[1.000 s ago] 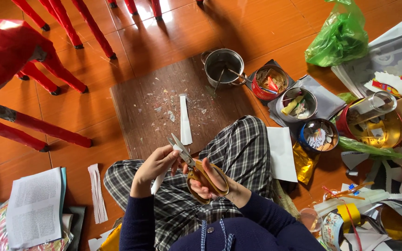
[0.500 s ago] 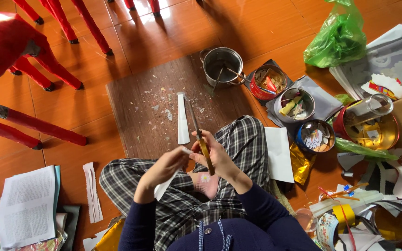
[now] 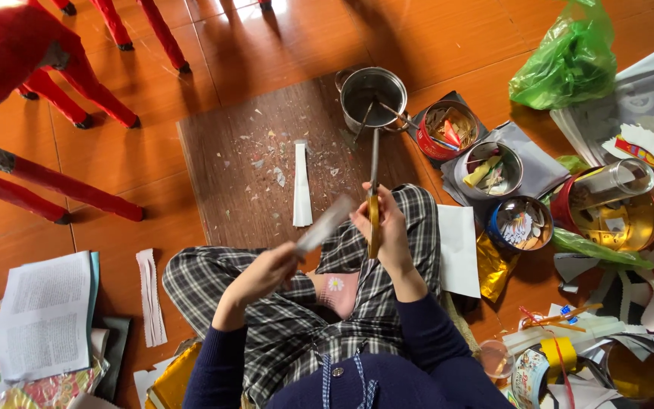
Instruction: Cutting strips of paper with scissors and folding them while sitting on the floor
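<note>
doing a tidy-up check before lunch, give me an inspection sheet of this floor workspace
surface: dark wooden board on the orange wood floor, speckled with small paper scraps.
job's things: long scissors with yellow handles in the right hand, blades pointing away from the person; blurred pale paper strip in the left hand; another white paper strip lies on the board.
clutter: steel pot, red tin and round bowls of scraps, green plastic bag, open booklet.
grips: both hands closed on their items.
cables: nothing seen.
surroundings: red chair legs at the upper left.
</note>
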